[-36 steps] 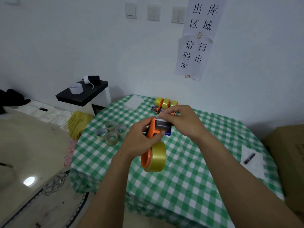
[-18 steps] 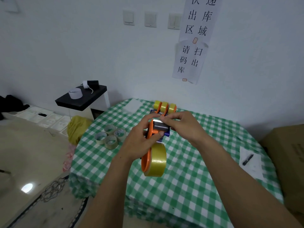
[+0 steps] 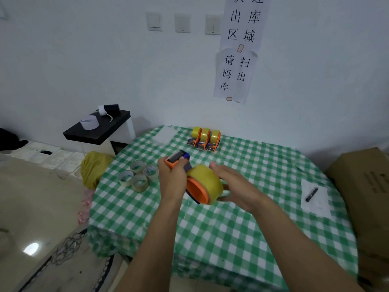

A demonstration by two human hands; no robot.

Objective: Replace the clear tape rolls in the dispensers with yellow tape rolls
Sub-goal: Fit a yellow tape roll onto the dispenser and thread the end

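Above the green checked table (image 3: 242,228) my left hand (image 3: 171,178) grips the handle of an orange tape dispenser (image 3: 179,159), tilted with its cutter end pointing away from me. A yellow tape roll (image 3: 208,184) sits on the dispenser's orange wheel. My right hand (image 3: 233,186) cups that roll from the right, thumb above it and fingers curled under it. Three more dispensers loaded with yellow rolls (image 3: 204,138) stand side by side at the table's far edge. Several clear tape rolls (image 3: 137,175) lie clustered on the table's left.
A black marker (image 3: 311,194) lies on a white sheet at the right. A cardboard box (image 3: 366,186) stands beside the table's right edge. To the left are a black-topped stand (image 3: 99,128) and a yellow bag (image 3: 92,167) on the floor.
My right hand left the dispenser's cutter end and moved down to the yellow roll. The dispenser swung from hanging downward to lying tilted, and both hands dropped lower over the table.
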